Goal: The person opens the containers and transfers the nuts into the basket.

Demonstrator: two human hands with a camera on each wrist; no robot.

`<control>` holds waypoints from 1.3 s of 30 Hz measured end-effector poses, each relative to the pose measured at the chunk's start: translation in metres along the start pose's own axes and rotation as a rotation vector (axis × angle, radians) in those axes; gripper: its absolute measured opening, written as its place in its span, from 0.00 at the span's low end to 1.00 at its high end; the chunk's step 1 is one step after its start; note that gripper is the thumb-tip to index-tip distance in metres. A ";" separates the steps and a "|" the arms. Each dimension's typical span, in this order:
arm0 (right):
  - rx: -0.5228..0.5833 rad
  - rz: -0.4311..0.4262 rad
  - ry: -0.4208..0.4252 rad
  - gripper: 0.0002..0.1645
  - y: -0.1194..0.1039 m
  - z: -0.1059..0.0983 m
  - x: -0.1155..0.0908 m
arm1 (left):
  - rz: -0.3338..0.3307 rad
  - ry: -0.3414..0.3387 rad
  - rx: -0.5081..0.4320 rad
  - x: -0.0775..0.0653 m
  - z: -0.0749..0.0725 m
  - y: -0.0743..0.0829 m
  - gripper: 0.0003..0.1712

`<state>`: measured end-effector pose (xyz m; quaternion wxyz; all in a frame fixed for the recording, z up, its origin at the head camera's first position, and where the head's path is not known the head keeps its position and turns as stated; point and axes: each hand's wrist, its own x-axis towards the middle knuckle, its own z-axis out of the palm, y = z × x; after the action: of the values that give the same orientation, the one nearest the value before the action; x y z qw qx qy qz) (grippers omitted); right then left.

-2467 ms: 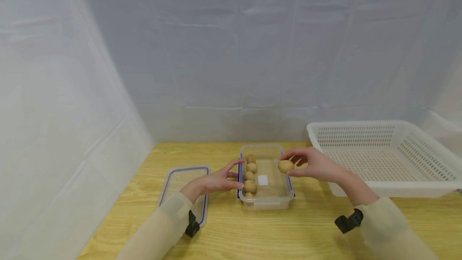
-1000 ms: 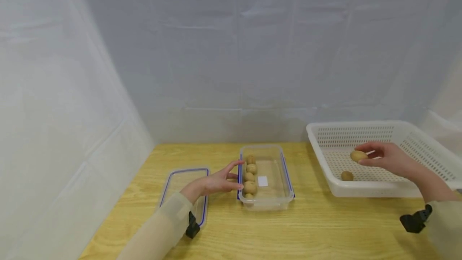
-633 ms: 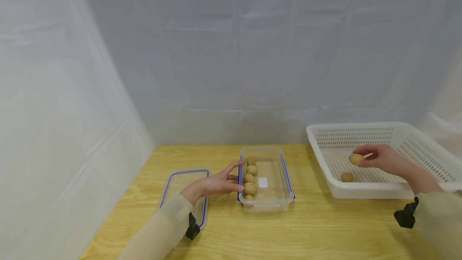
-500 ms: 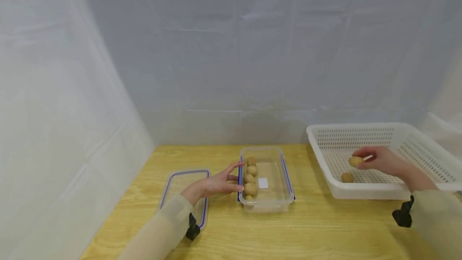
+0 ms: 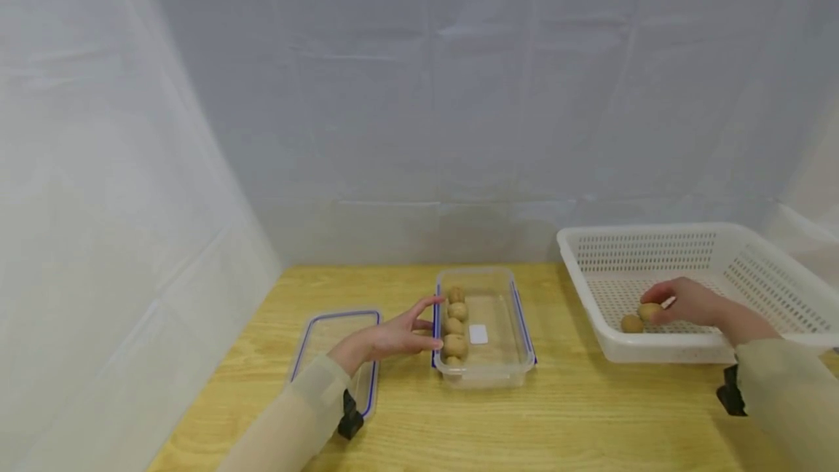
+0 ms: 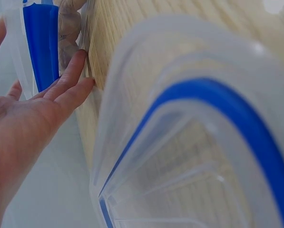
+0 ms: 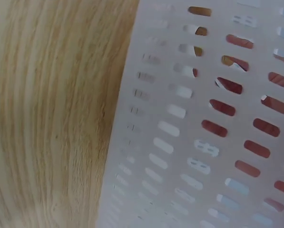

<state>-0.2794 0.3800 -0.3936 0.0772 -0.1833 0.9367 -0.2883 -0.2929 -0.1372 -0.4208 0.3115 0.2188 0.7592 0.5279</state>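
Observation:
My right hand [image 5: 688, 302] pinches a potato [image 5: 650, 312] low inside the white basket [image 5: 655, 351], close beside another potato [image 5: 632, 324]. The right wrist view shows mostly the slotted basket wall [image 7: 168, 128], with parts of the hand showing through the slots. At the left side of a clear food container [image 5: 488, 377], my left hand [image 5: 393, 335] has thumb and fingers spread, fingertips right at the rim. A row of several potatoes [image 5: 455, 345] lies along the container's left wall. Near the left fingers in the left wrist view is a blue latch [image 6: 42, 45].
On the wooden table [image 5: 564, 421], the container's clear lid [image 5: 334, 333] with its blue seal lies beneath the left forearm. A small white label [image 5: 478, 333] shows in the container. White sheeting [image 5: 419, 108] hangs behind and at the sides.
My right hand has carried the potato from above the container rightward into the basket and lowered it beside the other potato. The left hand has stayed at the container.

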 end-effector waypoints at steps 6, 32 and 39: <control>-0.031 0.034 -0.046 0.20 -0.001 0.000 -0.001 | 0.002 0.004 -0.008 0.000 0.001 0.000 0.48; 0.022 -0.022 0.092 0.25 -0.019 -0.008 -0.005 | -0.006 -0.005 0.008 0.001 0.000 -0.002 0.49; 0.019 -0.085 0.115 0.24 -0.055 -0.010 0.002 | -0.004 -0.003 0.000 -0.001 -0.001 -0.001 0.49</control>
<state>-0.2669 0.3422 -0.3543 0.0125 -0.2053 0.9281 -0.3105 -0.2928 -0.1385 -0.4217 0.3140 0.2181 0.7591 0.5270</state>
